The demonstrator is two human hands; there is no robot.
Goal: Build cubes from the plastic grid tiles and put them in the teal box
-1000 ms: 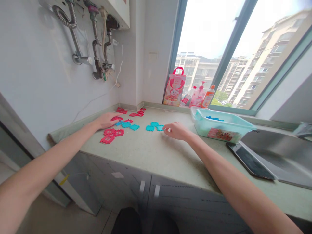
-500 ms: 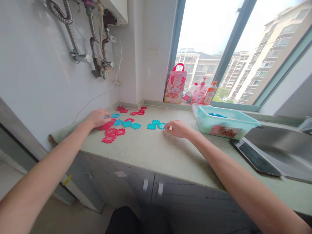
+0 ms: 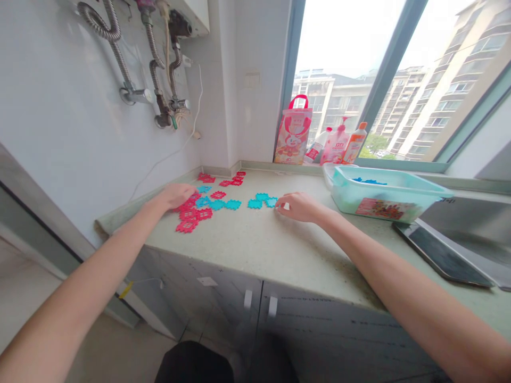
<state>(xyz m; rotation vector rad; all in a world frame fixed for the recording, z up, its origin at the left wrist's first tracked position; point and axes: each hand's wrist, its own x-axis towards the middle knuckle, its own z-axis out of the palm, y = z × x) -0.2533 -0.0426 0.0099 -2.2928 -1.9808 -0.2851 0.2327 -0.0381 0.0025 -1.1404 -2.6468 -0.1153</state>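
Teal interlocking tiles, a short row [image 3: 261, 201] of them, are lying flat on the counter [image 3: 259, 250] near its middle, and my right hand [image 3: 297, 206] is staying at the row's right end, just as it was a second ago. Its fingers are curling in with the tips at the end tile; I cannot tell whether they are pinching it or only touching. My left hand [image 3: 178, 196] is lying open, palm down, over the red tiles [image 3: 191, 215] by the wall. It has shifted a little since a second ago, so a loose teal tile [image 3: 204, 189] is now showing just beyond its fingers. The row itself is not moving, so the joining seems to be pausing here. Its long axis is running left to right, roughly along the counter's front edge, the free end pointing toward my left hand. Both hands are well apart.
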